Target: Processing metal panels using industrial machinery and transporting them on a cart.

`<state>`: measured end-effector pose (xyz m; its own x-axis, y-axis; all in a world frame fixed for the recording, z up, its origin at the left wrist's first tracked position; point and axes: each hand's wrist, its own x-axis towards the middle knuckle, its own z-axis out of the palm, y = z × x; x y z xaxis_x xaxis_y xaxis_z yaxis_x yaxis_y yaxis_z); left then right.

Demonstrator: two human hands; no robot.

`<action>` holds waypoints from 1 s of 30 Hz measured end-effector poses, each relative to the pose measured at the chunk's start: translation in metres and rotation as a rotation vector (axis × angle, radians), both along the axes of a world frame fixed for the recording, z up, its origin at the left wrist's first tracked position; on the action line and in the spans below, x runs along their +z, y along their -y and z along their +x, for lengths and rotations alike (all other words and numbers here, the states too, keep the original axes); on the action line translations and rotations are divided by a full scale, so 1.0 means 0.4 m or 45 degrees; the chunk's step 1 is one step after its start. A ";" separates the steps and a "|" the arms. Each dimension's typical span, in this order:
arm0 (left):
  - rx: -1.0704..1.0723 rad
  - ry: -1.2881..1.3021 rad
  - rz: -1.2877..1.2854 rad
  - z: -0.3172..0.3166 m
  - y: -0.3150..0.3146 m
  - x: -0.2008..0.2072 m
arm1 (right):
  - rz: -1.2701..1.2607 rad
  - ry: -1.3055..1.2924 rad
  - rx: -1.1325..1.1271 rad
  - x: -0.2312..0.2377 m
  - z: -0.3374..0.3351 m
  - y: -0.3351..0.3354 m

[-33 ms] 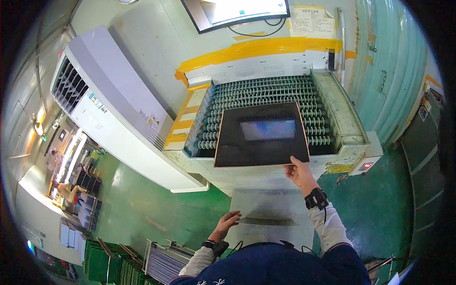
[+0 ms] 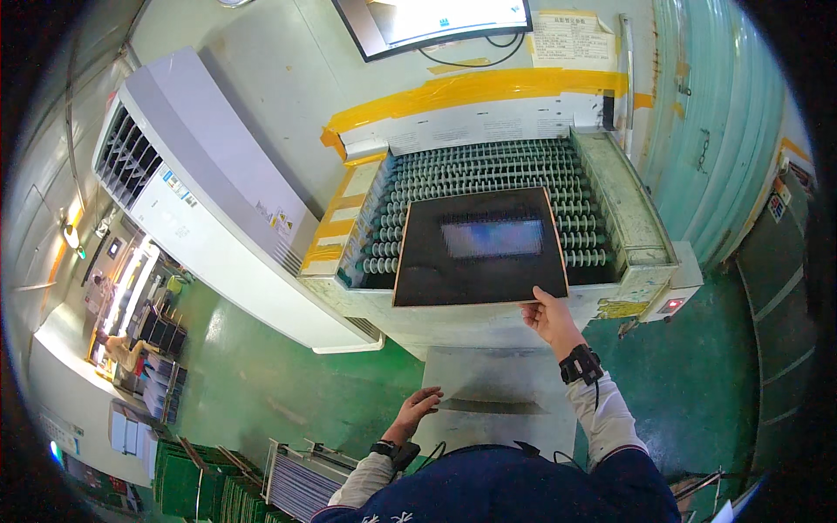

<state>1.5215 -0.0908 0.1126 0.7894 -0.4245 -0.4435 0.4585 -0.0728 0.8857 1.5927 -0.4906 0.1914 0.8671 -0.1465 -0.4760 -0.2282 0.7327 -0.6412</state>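
Note:
A flat, dark rectangular panel (image 2: 488,275) with a pale edge lies over the near end of a roller conveyor (image 2: 488,166), and a bluish patch of reflected light shows on its surface. My right hand (image 2: 551,321) pinches the panel's near edge close to its right corner, thumb on top and fingers beneath. Lower and to the left, my left hand (image 2: 417,413) hangs with fingers stretched out and nothing in them, apart from the panel. Both wrists wear dark bands.
A tall white air-conditioner-like unit (image 2: 205,227) leans in from the left. Above the conveyor hangs a monitor (image 2: 436,26). A small control box (image 2: 678,296) with a red display sits at right. Racks of green panels (image 2: 205,488) stand at lower left. Far left, a person (image 2: 122,350) appears.

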 end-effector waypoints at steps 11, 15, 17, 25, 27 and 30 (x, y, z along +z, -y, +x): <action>0.020 0.004 -0.006 0.000 0.003 -0.001 | 0.008 0.010 -0.006 0.001 0.000 0.002; 0.029 -0.002 -0.007 -0.001 0.001 -0.002 | 0.003 0.007 -0.002 0.012 -0.002 -0.003; 0.037 -0.007 -0.001 0.000 -0.003 -0.010 | 0.001 0.001 0.007 0.018 -0.002 -0.007; 0.031 -0.025 -0.010 0.002 0.001 -0.006 | 0.005 0.001 0.022 0.016 -0.002 0.001; 0.028 -0.027 -0.011 0.002 0.002 -0.005 | -0.001 -0.003 0.035 0.015 0.000 0.000; 0.028 -0.021 -0.013 0.000 0.002 -0.002 | 0.008 -0.007 0.040 0.019 0.000 -0.003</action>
<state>1.5215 -0.0918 0.1117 0.7911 -0.4118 -0.4523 0.4745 -0.0533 0.8786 1.5925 -0.4894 0.1991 0.8685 -0.1161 -0.4820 -0.2549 0.7292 -0.6350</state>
